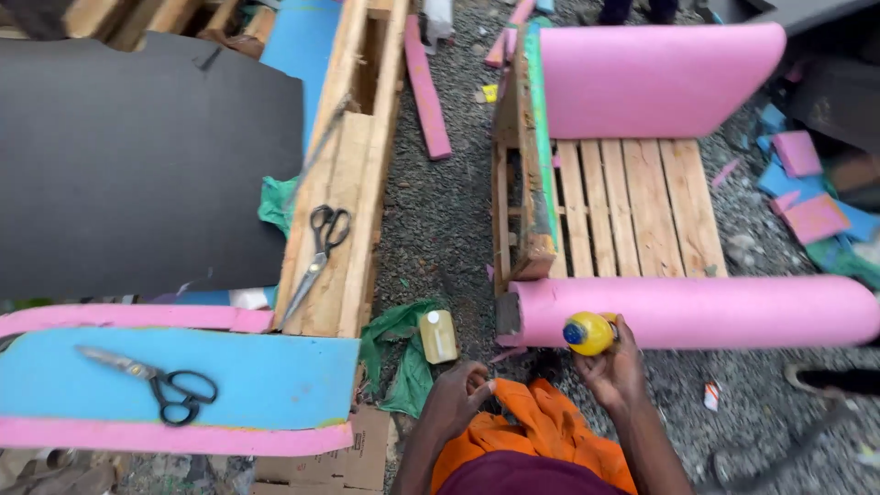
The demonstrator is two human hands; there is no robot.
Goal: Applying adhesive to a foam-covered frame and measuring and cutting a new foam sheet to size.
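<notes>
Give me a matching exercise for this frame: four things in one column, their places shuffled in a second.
Things:
1. yellow bottle
2. black-handled scissors
3. grey scissors
4. clear bottle

Places:
A. on the wooden frame
B. on the gravel, by green cloth
C. in the right hand
D. on the blue foam

Pairs: 1-C, 2-D, 3-A, 4-B

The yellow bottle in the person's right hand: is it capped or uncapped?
Capped: the yellow bottle in the right hand shows a blue cap on its end.
</notes>
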